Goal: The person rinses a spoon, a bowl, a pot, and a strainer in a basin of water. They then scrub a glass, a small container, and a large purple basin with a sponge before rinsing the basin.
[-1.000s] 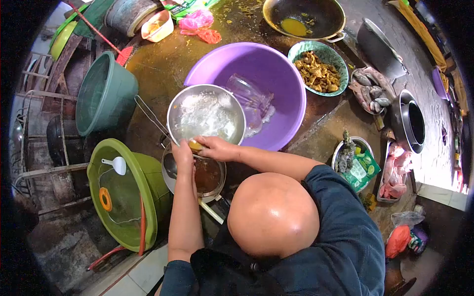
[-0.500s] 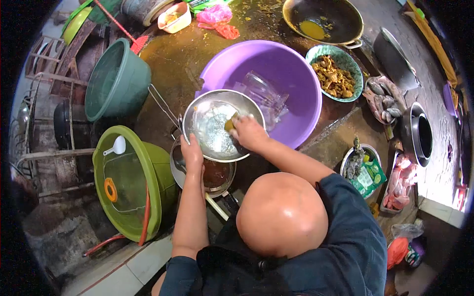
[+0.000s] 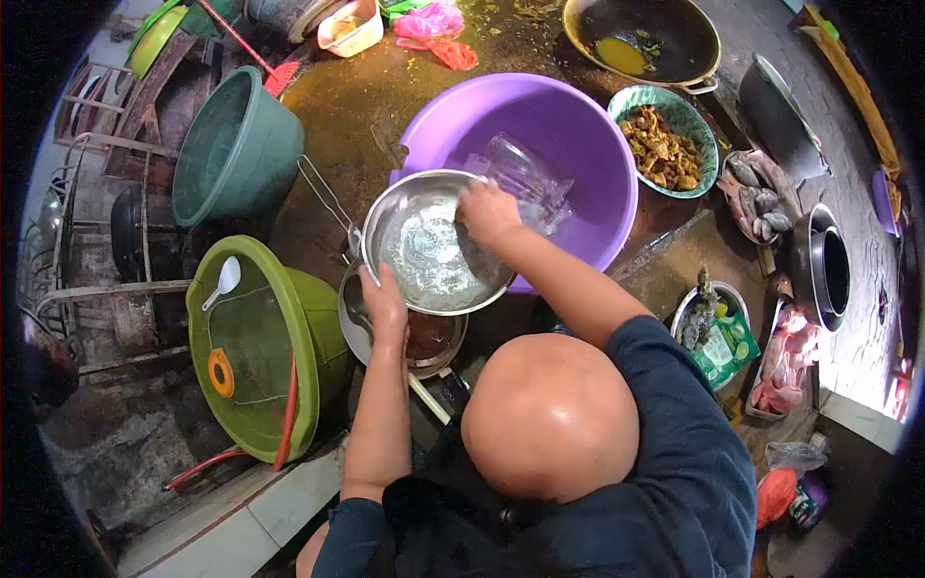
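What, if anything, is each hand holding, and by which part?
The left hand holds the metal bowl by its near-left rim. The right hand is at its far side; whether it grips anything is hidden.

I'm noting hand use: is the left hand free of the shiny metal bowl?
No: the left hand holds the metal bowl by its rim.

Left fingers [image 3: 384,280] hold metal bowl [image 3: 391,231]; right fingers [image 3: 469,205] inside it, purple tub [image 3: 570,135] beyond.
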Motion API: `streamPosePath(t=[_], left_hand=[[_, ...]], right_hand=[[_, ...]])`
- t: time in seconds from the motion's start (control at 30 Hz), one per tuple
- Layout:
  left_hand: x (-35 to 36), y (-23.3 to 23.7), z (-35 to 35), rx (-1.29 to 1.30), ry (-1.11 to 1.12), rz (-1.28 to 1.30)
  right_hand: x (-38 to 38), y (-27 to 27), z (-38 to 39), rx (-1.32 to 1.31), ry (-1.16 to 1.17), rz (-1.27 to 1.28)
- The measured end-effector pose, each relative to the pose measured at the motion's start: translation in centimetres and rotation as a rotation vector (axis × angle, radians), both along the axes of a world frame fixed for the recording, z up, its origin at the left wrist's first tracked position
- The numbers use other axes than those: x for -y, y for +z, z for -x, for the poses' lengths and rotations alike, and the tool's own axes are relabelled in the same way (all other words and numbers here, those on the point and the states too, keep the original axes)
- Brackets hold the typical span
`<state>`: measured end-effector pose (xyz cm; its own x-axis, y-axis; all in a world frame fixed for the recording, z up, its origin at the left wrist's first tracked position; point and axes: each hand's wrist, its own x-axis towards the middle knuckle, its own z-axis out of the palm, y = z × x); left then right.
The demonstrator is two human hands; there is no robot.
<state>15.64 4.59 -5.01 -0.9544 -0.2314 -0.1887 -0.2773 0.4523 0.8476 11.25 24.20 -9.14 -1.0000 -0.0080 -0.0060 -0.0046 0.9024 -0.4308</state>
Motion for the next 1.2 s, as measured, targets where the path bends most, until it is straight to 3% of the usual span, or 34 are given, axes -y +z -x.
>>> streamPosePath(t=[0.1,0.17,0.27,0.37,0.43,0.5,0.57,0.63,0.67,0.73,0.77,0.8,0.87,0.9,0.93,0.97,1.03,1.1,1.17,1.2], left_hand=[[-0.2,0.0,0.2,0.023,0.104,-0.003],[-0.5,0.2,0.2,-0.011,0.134,-0.046],[-1.3,1.9,-0.3,-0.082,-0.057,-0.034],[-0.9,1.4,-1.1,-0.155,-0.094,0.098],[-0.9,2.9,-1.0,-0.160,-0.056,0.077],[-0.9,3.3,-0.5,-0.163,-0.019,0.044],[-1.1,3.0,0.1,-0.223,-0.018,0.096],[-1.9,2.6,0.5,-0.280,0.000,0.118],[-2.3,2.5,0.5,-0.337,0.007,0.155],[-3.0,3.9,0.2,-0.214,-0.053,0.140],[-3.3,4.5,0.1,-0.098,-0.112,0.122],[-3.5,4.3,-0.2,-0.174,-0.151,0.145],[-3.5,4.4,-0.9,-0.182,-0.169,0.152],[-3.4,4.4,-1.1,-0.187,-0.181,0.152],[-3.1,4.0,-1.3,-0.220,-0.155,0.157],[-2.9,3.8,-1.2,-0.226,-0.156,0.154],[-2.4,3.3,-0.8,-0.449,-0.082,0.175],[-2.1,2.3,0.0,-0.410,-0.031,0.225],[-1.8,1.6,0.3,-0.368,0.031,0.109],[-1.8,1.6,0.3,-0.365,0.031,0.109]], right_hand=[[1.8,1.4,-3.9,0.292,0.109,0.094],[3.5,1.7,-6.0,0.074,0.368,0.505],[6.9,1.7,-3.2,-0.240,0.412,0.684],[4.9,1.8,1.5,-0.529,0.211,0.360],[1.5,0.6,3.2,-0.541,0.133,0.177],[0.1,-0.7,1.2,-0.307,0.015,0.037],[1.4,-1.3,-2.9,-0.101,-0.016,0.106],[3.0,-0.3,-5.3,0.109,0.092,0.401],[3.5,0.3,-5.2,0.114,0.095,0.399],[4.8,1.4,-5.1,-0.233,0.341,0.645],[5.6,1.8,-4.1,-0.324,0.326,0.672],[5.7,2.2,-2.4,-0.419,0.311,0.695],[4.4,2.7,1.3,-0.386,0.223,0.588],[3.1,2.7,3.0,-0.620,0.157,0.558],[1.2,3.0,3.3,-0.463,0.051,0.345],[-0.2,-0.9,4.7,-0.608,-0.030,0.154],[-1.0,-0.6,1.4,0.006,-0.113,0.119],[1.3,-0.9,-3.0,0.180,-0.017,0.188],[3.7,-2.0,-5.4,-0.125,0.350,0.407],[4.3,-1.9,-5.3,-0.122,0.349,0.407]])
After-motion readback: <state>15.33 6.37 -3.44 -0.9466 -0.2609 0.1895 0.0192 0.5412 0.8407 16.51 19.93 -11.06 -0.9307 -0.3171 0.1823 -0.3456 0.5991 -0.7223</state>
